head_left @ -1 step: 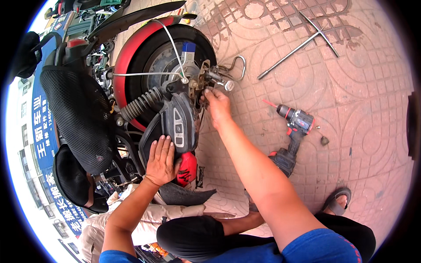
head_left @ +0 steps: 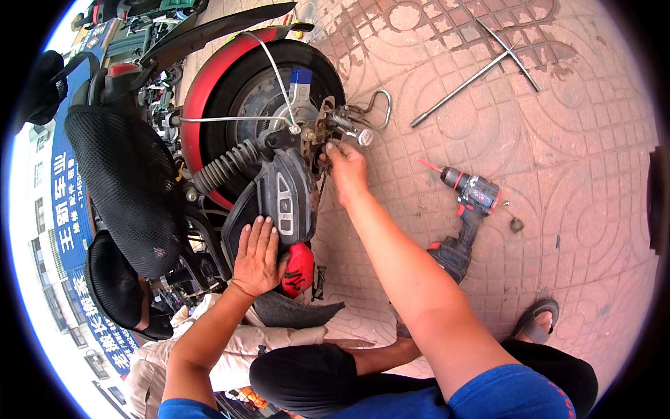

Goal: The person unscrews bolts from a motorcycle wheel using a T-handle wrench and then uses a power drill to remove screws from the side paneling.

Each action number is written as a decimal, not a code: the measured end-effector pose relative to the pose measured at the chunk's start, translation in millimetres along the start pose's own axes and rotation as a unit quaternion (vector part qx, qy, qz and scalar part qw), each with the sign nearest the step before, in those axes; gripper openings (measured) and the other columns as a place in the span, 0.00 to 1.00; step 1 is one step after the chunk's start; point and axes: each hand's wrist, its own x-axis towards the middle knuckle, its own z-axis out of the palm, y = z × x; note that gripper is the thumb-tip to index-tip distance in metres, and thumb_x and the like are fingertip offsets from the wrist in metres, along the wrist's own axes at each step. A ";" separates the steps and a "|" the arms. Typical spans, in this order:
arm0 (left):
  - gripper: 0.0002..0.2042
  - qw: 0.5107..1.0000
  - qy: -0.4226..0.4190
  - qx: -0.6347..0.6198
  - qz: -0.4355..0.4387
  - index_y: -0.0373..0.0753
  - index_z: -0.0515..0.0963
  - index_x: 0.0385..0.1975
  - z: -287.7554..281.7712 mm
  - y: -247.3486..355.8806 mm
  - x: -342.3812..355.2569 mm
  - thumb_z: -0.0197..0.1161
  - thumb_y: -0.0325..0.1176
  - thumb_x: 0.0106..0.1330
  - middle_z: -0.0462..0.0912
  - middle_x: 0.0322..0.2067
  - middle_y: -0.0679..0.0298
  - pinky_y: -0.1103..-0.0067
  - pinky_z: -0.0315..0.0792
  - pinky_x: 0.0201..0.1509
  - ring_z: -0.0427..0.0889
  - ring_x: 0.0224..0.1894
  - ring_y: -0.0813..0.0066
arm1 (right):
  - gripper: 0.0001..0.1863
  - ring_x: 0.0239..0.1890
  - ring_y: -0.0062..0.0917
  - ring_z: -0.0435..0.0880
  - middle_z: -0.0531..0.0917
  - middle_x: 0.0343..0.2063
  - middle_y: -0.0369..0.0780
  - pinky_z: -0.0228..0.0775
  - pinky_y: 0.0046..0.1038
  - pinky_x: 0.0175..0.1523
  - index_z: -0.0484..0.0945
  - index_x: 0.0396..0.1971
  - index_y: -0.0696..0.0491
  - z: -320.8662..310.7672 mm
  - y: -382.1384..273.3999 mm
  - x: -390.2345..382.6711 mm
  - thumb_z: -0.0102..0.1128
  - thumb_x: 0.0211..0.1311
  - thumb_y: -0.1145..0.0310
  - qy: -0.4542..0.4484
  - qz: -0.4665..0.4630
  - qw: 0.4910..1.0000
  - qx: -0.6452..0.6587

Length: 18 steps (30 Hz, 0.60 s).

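Observation:
My left hand [head_left: 256,255] lies flat on the black plastic side cover [head_left: 286,192] of a scooter, fingers stretched out, close to a red part [head_left: 299,271]. At the wheel hub, my right hand [head_left: 345,171] has its thumb and fingers drawn together beside a rusty metal bracket [head_left: 324,126]. What they pinch, if anything, is hidden. Just above these fingers are a small spring [head_left: 340,121] and a round silver end piece [head_left: 364,137]. The rear wheel [head_left: 324,70] sits under a red fender [head_left: 202,87], with a coil-spring shock absorber [head_left: 227,165] beside it.
A cordless drill [head_left: 471,216] lies on the paving right of my right forearm, with small loose bits near it. Farther off rests a T-handle wrench [head_left: 464,85]. The black mesh seat [head_left: 122,185] fills the left side. A sandaled foot [head_left: 537,322] stands at lower right.

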 end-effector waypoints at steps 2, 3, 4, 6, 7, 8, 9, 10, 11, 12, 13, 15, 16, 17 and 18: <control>0.34 1.000 -0.001 -0.001 0.000 0.21 0.69 0.61 -0.2 0.1 0.5 0.68 0.40 0.60 0.69 0.67 0.37 0.49 0.50 0.79 0.63 0.74 0.38 | 0.14 0.33 0.19 0.84 0.87 0.36 0.37 0.76 0.23 0.41 0.82 0.50 0.62 2.7 2.3 2.5 0.64 0.70 0.70 0.009 -0.049 0.998 -0.036; 0.34 1.000 0.000 0.000 0.001 0.21 0.69 0.61 -0.1 0.2 0.8 0.68 0.40 0.60 0.69 0.67 0.37 0.49 0.50 0.79 0.63 0.74 0.38 | 0.14 0.32 0.19 0.85 0.88 0.36 0.37 0.76 0.23 0.40 0.83 0.49 0.63 2.7 3.7 4.4 0.65 0.70 0.70 0.014 -0.074 0.996 -0.055; 0.34 1.000 0.001 0.001 0.002 0.21 0.69 0.61 -0.3 0.0 1.1 0.68 0.40 0.60 0.69 0.67 0.37 0.49 0.50 0.79 0.63 0.74 0.38 | 0.14 0.32 0.19 0.85 0.88 0.36 0.38 0.77 0.23 0.40 0.83 0.49 0.64 1.6 3.7 7.5 0.66 0.69 0.71 0.016 -0.094 0.990 -0.099; 0.34 1.000 -0.001 0.004 0.000 0.21 0.70 0.61 -0.1 0.1 1.0 0.68 0.40 0.60 0.69 0.67 0.37 0.49 0.50 0.79 0.62 0.74 0.38 | 0.15 0.31 0.20 0.87 0.90 0.35 0.41 0.77 0.23 0.39 0.84 0.47 0.65 -3.6 3.8 14.6 0.67 0.67 0.71 0.018 -0.136 0.972 -0.190; 0.34 1.000 -0.002 0.005 -0.001 0.21 0.70 0.61 0.1 -0.1 1.2 0.68 0.40 0.59 0.69 0.67 0.37 0.49 0.50 0.79 0.62 0.74 0.38 | 0.14 0.31 0.20 0.87 0.90 0.35 0.41 0.77 0.23 0.39 0.84 0.46 0.65 -6.9 5.1 15.4 0.68 0.66 0.71 0.019 -0.134 0.973 -0.187; 0.34 1.000 -0.001 0.004 0.000 0.21 0.70 0.61 -0.6 0.4 1.7 0.68 0.40 0.60 0.69 0.67 0.36 0.49 0.50 0.79 0.62 0.74 0.38 | 0.14 0.31 0.20 0.88 0.90 0.34 0.42 0.78 0.23 0.39 0.85 0.46 0.66 -5.9 -0.7 10.6 0.68 0.66 0.71 0.020 -0.132 0.974 -0.182; 0.34 1.000 0.000 0.003 0.001 0.21 0.69 0.61 -1.1 0.9 2.4 0.67 0.40 0.60 0.68 0.67 0.36 0.49 0.50 0.79 0.63 0.74 0.38 | 0.14 0.31 0.20 0.88 0.90 0.33 0.42 0.78 0.23 0.38 0.85 0.45 0.66 -4.1 -6.1 4.9 0.69 0.65 0.71 0.021 -0.131 0.975 -0.178; 0.34 1.000 0.002 0.002 0.002 0.21 0.69 0.61 -1.5 1.3 3.2 0.67 0.40 0.60 0.68 0.67 0.36 0.49 0.50 0.79 0.63 0.74 0.38 | 0.14 0.31 0.20 0.88 0.90 0.33 0.42 0.78 0.24 0.39 0.85 0.44 0.65 -2.9 -6.7 -1.1 0.69 0.65 0.71 0.031 -0.128 0.978 -0.160; 0.34 1.000 0.003 0.001 0.003 0.21 0.69 0.62 -1.7 0.4 3.4 0.67 0.40 0.60 0.68 0.67 0.36 0.49 0.50 0.79 0.63 0.74 0.38 | 0.14 0.31 0.20 0.88 0.90 0.32 0.41 0.78 0.24 0.39 0.85 0.44 0.65 -1.1 -3.5 -5.4 0.69 0.65 0.71 0.040 -0.127 0.981 -0.142; 0.34 1.000 0.004 0.000 0.004 0.21 0.69 0.62 -1.3 0.0 2.9 0.67 0.40 0.60 0.68 0.67 0.36 0.49 0.50 0.79 0.63 0.74 0.38 | 0.13 0.32 0.20 0.88 0.90 0.32 0.41 0.78 0.24 0.39 0.86 0.44 0.65 0.8 -2.3 -6.4 0.69 0.64 0.71 0.049 -0.126 0.983 -0.123; 0.34 1.000 0.006 -0.001 0.004 0.21 0.69 0.62 -2.0 -0.5 3.1 0.67 0.40 0.60 0.68 0.67 0.36 0.49 0.50 0.79 0.63 0.74 0.38 | 0.13 0.31 0.22 0.89 0.91 0.31 0.42 0.78 0.27 0.40 0.87 0.43 0.63 2.5 -3.4 -3.9 0.70 0.64 0.69 0.058 -0.131 0.980 -0.137; 0.34 1.000 0.001 -0.003 0.002 0.21 0.68 0.62 -2.5 0.6 1.9 0.67 0.40 0.60 0.68 0.67 0.35 0.49 0.50 0.79 0.63 0.74 0.37 | 0.13 0.31 0.25 0.90 0.90 0.31 0.44 0.79 0.29 0.41 0.87 0.43 0.61 3.4 -10.3 -6.1 0.69 0.63 0.68 0.070 -0.137 0.960 -0.236; 0.34 1.000 -0.002 -0.003 0.000 0.21 0.68 0.62 -2.8 0.5 1.4 0.67 0.40 0.60 0.68 0.67 0.35 0.49 0.50 0.79 0.63 0.74 0.37 | 0.13 0.31 0.27 0.90 0.90 0.31 0.45 0.79 0.30 0.41 0.87 0.42 0.60 4.4 -13.4 -7.1 0.69 0.63 0.68 0.076 -0.139 0.946 -0.284; 0.34 1.000 0.000 -0.001 0.001 0.21 0.68 0.62 -3.0 0.9 2.4 0.67 0.40 0.61 0.68 0.67 0.35 0.49 0.50 0.79 0.63 0.74 0.37 | 0.13 0.31 0.28 0.90 0.90 0.31 0.46 0.79 0.30 0.42 0.87 0.42 0.60 2.7 -14.0 -4.1 0.69 0.63 0.67 0.085 -0.161 0.924 -0.336; 0.34 1.000 0.001 0.001 0.002 0.21 0.68 0.62 -3.1 0.9 3.0 0.67 0.40 0.61 0.68 0.67 0.35 0.49 0.50 0.79 0.63 0.74 0.37 | 0.13 0.31 0.28 0.90 0.90 0.31 0.47 0.79 0.31 0.42 0.88 0.42 0.59 1.8 -14.5 -0.3 0.68 0.63 0.67 0.094 -0.182 0.900 -0.386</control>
